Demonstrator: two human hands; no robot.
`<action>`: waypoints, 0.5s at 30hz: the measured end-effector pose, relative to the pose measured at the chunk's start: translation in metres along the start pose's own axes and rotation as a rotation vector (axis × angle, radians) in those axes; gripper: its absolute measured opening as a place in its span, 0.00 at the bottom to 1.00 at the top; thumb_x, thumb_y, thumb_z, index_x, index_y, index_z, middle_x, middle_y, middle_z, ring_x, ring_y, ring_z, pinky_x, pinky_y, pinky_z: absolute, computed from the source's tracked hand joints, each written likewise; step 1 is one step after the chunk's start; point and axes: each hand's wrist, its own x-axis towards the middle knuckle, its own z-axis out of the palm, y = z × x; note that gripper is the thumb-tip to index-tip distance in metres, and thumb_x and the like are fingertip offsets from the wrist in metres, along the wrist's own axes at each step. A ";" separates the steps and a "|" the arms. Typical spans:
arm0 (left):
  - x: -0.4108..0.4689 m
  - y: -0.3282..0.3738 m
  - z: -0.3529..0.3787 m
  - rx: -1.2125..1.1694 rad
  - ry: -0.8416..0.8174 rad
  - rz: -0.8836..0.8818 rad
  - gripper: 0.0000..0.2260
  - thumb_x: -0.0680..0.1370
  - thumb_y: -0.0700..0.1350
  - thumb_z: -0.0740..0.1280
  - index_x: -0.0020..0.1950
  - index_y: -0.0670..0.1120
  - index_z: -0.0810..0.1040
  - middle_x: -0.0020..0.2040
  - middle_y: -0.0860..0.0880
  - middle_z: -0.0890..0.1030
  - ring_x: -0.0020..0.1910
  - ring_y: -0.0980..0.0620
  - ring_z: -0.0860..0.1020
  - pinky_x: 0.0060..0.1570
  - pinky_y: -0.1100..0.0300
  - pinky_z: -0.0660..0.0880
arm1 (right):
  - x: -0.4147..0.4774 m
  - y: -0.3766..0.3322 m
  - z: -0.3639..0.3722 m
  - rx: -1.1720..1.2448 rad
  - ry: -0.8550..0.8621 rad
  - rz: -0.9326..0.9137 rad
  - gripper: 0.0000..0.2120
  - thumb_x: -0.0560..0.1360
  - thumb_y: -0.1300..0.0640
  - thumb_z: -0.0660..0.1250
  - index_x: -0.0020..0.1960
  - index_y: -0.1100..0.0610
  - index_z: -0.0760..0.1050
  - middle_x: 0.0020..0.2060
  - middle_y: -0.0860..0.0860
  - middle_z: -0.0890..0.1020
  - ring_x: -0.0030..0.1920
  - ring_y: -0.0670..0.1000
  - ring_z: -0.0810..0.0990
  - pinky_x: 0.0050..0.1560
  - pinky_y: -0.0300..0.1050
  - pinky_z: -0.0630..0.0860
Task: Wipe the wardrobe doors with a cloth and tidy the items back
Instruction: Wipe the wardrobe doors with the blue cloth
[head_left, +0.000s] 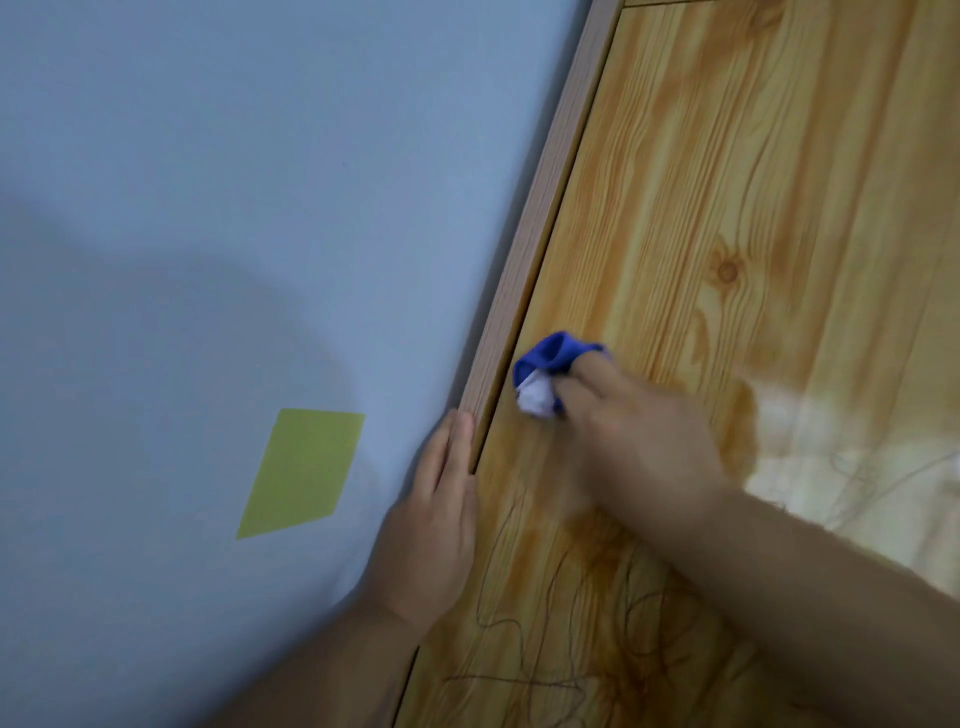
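Your right hand (631, 436) bunches the cloth (545, 371) against the wardrobe door (727, 182). Your left hand (434, 525) rests beside it, fingers (460, 441) straight together. The near scribbles (519, 649) are not yet wiped.

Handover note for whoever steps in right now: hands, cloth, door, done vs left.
Left hand: fingers straight, resting along the wardrobe frame, holding nothing.
Right hand: grips the blue and white cloth, pressed on the wood-grain door near its left edge.
Done: wiping is under way; the extent is unclear.
Left: dark scribbles lower on the door; items to tidy are not in view.
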 end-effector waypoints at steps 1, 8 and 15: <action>0.000 0.000 0.000 -0.003 -0.002 0.002 0.26 0.85 0.49 0.51 0.84 0.47 0.59 0.83 0.50 0.63 0.75 0.53 0.70 0.64 0.59 0.76 | -0.009 -0.011 0.004 0.012 -0.031 -0.043 0.09 0.69 0.64 0.72 0.48 0.56 0.81 0.43 0.51 0.77 0.31 0.53 0.75 0.23 0.44 0.68; -0.002 -0.005 -0.006 -0.098 -0.071 0.024 0.35 0.80 0.53 0.56 0.84 0.64 0.41 0.85 0.56 0.55 0.74 0.52 0.72 0.55 0.65 0.76 | -0.059 -0.060 0.028 0.065 -0.126 -0.203 0.13 0.73 0.61 0.59 0.44 0.54 0.82 0.38 0.50 0.78 0.28 0.49 0.73 0.23 0.43 0.65; -0.001 0.001 -0.003 -0.025 -0.021 -0.010 0.28 0.84 0.49 0.52 0.85 0.49 0.56 0.83 0.49 0.63 0.76 0.50 0.71 0.63 0.56 0.78 | -0.041 -0.012 0.010 0.060 -0.081 -0.162 0.12 0.67 0.61 0.74 0.50 0.55 0.81 0.43 0.52 0.77 0.31 0.50 0.72 0.26 0.37 0.59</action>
